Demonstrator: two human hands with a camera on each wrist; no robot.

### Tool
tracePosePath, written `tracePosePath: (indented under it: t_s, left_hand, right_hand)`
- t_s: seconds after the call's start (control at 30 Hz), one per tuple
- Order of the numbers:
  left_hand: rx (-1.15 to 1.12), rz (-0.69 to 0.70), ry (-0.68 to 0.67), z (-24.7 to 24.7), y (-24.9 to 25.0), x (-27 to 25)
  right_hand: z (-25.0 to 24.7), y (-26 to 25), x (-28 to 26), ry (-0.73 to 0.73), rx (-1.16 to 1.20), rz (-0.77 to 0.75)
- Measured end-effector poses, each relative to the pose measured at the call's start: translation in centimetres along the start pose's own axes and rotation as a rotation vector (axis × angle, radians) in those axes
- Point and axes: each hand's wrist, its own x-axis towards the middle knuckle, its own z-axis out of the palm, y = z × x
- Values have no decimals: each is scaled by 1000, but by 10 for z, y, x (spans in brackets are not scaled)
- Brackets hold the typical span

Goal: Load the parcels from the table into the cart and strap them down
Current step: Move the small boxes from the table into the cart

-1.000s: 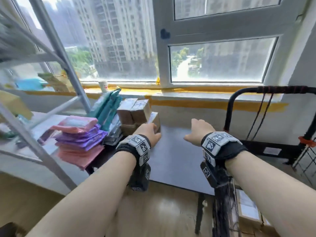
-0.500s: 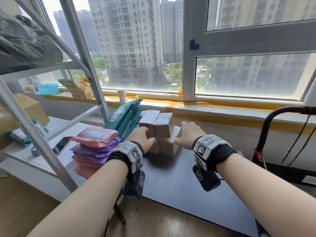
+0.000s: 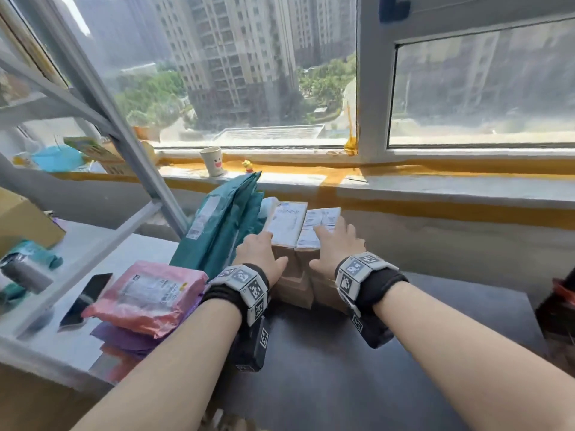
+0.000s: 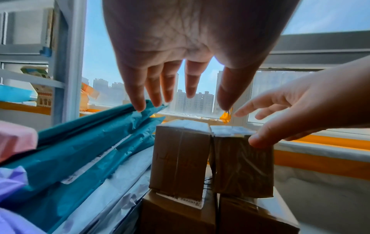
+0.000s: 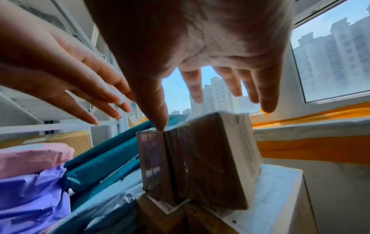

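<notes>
Two small brown cardboard boxes stand side by side on top of lower boxes (image 3: pixel 295 290) on the dark table (image 3: pixel 373 368): the left box (image 3: pixel 286 225) (image 4: pixel 180 161) and the right box (image 3: pixel 322 225) (image 4: pixel 242 167) (image 5: pixel 204 159), both with white labels. My left hand (image 3: pixel 258 253) (image 4: pixel 180 101) hovers over the left box with straight, spread fingers, not clearly touching it. My right hand (image 3: pixel 336 247) (image 5: pixel 200 110) is spread over the right box, its thumb tip on the box's front top edge. Neither hand grips anything.
Teal mailers (image 3: pixel 224 225) lean against the boxes' left side. A pink mailer (image 3: pixel 149 293) lies on purple ones, beside a phone (image 3: pixel 87 297). A grey shelf post (image 3: pixel 124 129) slants up at left. A paper cup (image 3: pixel 213 161) stands on the sill. A dark cart part (image 3: pixel 560 306) shows at the right edge.
I have moved in closer and turned left; the cart handle has left the view. Both hands have reached forward onto the top pair of boxes, and their fingers have spread.
</notes>
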Motion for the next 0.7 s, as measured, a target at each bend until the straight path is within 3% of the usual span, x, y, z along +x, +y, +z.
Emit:
tracePosePath:
  t_s: [0.33,0.43,0.7]
  left_hand:
    - [212,175,-123,26,-3,60]
    - [163,154,-189,31,-3,70]
    - [3,128,-167,30,-10,74]
  right_hand:
    - [32,-7,30,47,-9,84]
    - [33,-6,29,120,10,178]
    - [30,-10,18,245,98,326]
